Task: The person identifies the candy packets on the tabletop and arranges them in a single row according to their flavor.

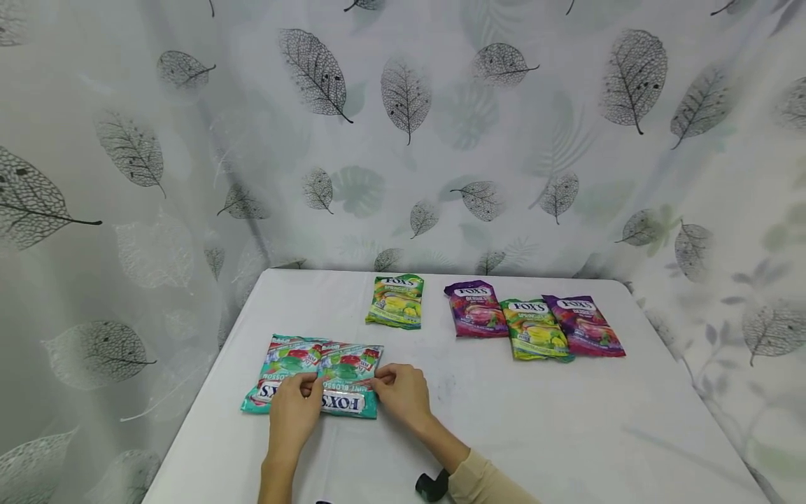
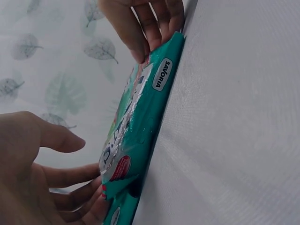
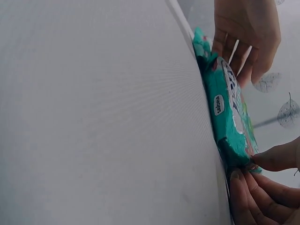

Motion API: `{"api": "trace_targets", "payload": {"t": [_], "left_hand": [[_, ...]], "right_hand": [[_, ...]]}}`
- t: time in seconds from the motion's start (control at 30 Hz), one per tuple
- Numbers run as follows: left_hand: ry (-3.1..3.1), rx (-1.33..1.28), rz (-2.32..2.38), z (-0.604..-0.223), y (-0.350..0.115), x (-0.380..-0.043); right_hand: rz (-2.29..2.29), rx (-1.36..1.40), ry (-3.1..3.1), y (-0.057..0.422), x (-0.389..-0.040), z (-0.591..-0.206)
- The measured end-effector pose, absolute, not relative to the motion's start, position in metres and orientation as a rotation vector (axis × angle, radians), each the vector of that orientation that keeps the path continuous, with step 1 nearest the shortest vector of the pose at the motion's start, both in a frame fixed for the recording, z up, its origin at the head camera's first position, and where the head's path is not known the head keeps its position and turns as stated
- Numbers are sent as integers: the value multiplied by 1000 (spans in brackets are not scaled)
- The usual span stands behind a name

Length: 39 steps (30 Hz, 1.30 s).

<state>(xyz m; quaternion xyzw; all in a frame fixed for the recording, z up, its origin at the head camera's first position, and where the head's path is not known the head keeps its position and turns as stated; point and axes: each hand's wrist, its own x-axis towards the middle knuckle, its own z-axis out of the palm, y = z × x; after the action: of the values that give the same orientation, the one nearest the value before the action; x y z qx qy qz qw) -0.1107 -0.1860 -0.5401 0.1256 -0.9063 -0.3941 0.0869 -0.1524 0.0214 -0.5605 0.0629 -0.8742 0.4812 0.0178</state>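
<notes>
With our right hand (image 1: 406, 396) pinching the right-hand teal bag (image 1: 348, 374) on the table (image 1: 535, 427) and our left hand (image 1: 294, 410), thumb lifted, touching its opposite edge, we'd best guide it gently, level.

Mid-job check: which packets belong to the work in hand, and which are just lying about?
Apparently in the job:
right teal packet, pinched by the right grip
left teal packet, alongside it, near the left grip

Apparently lying about, untouched:
lone yellow-green packet
left purple packet
right purple packet
yellow-green packet between the purples
</notes>
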Motion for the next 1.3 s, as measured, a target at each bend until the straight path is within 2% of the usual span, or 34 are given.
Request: {"api": "trace_targets", "payload": {"t": [0.7,1.3], "left_hand": [[-2800,310,-1163,-532,-191,-116],[-2821,250,-1084,-517,-190,-133]], "right_hand": [[1462,210,-2772,31,-166,-569],[1460,155,-2801,42,-175,-551]]}}
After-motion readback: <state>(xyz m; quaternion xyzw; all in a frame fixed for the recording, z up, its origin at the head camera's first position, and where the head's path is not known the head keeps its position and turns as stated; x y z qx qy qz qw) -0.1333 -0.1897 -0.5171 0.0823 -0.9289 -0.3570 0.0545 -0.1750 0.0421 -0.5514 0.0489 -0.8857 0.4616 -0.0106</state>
